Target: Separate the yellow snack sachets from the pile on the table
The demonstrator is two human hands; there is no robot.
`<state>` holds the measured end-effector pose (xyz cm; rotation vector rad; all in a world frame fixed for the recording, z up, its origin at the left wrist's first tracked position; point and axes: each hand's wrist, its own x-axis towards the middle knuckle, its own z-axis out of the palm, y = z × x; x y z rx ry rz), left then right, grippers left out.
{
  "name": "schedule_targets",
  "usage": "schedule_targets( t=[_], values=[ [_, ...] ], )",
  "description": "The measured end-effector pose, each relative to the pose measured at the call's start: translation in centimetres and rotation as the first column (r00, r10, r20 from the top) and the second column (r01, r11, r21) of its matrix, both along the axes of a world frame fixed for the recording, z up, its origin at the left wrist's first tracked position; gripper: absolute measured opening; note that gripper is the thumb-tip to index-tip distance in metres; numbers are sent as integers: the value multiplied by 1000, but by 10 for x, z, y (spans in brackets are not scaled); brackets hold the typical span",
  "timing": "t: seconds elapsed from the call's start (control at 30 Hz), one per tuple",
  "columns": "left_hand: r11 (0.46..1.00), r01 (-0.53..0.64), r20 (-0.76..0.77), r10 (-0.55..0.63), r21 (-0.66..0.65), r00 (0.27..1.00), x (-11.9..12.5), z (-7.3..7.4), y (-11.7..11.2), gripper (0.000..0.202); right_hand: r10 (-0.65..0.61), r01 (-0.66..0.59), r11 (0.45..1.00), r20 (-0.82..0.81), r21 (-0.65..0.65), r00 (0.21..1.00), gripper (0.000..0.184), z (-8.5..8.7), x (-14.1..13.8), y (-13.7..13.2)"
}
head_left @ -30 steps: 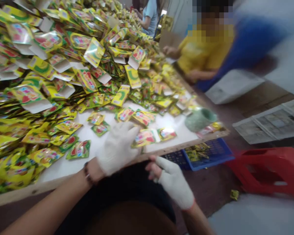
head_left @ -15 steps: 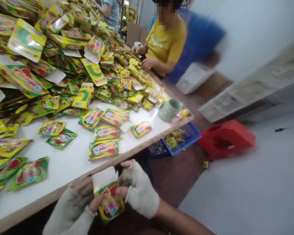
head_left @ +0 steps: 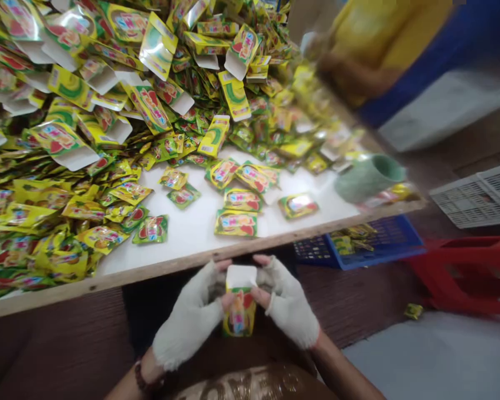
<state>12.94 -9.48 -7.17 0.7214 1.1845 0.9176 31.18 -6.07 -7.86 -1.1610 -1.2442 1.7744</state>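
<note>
Between my two hands, just off the table's front edge, is a small yellow and green printed box (head_left: 240, 314) with its white top flap standing open. My left hand (head_left: 194, 314), in a white fingerless glove, grips the box's left side with the thumb on the front. On the other side my right hand (head_left: 285, 303), gloved the same way, has its thumb at the upper right edge by the flap. Whether anything is inside the box I cannot tell. Straight ahead on the table lie several printed sachets (head_left: 236, 222).
A large heap of boxes and sachets (head_left: 150, 105) covers the table (head_left: 191, 244). A green tape roll (head_left: 369, 178) sits at the right corner. Below are a blue basket (head_left: 379, 241) of sachets and a red stool (head_left: 475, 272). A person in yellow (head_left: 383, 39) works at the far right.
My view has turned left and down, so the table and heap appear further right and more level. Both hands still hold the box, now more upright and central.
</note>
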Motion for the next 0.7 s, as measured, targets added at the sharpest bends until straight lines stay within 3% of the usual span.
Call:
schedule_targets(
  t=[0.13,0.23,0.43,0.53,0.63,0.7],
  values=[
    [986,114,-266,-77,125,961,-8,7,3,18,101,-162,959,255,231,962,15,10,3,3],
    [948,214,-429,-96,235,898,-13,14,6,12,141,-255,909,333,329,932,21,20,5,7],
    [982,178,-313,-153,54,938,-12,24,10,21,129,-207,955,333,213,934,23,32,-1,12],
    [984,173,-324,-152,36,934,-12,24,8,20,108,-176,965,314,196,943,20,31,-4,11],
    [956,225,-459,-118,186,881,-13,18,3,16,90,-199,940,362,278,928,14,27,-1,12],
    [882,302,-557,-54,363,829,-16,12,-2,16,133,-279,886,373,371,918,13,24,5,13]
  ],
)
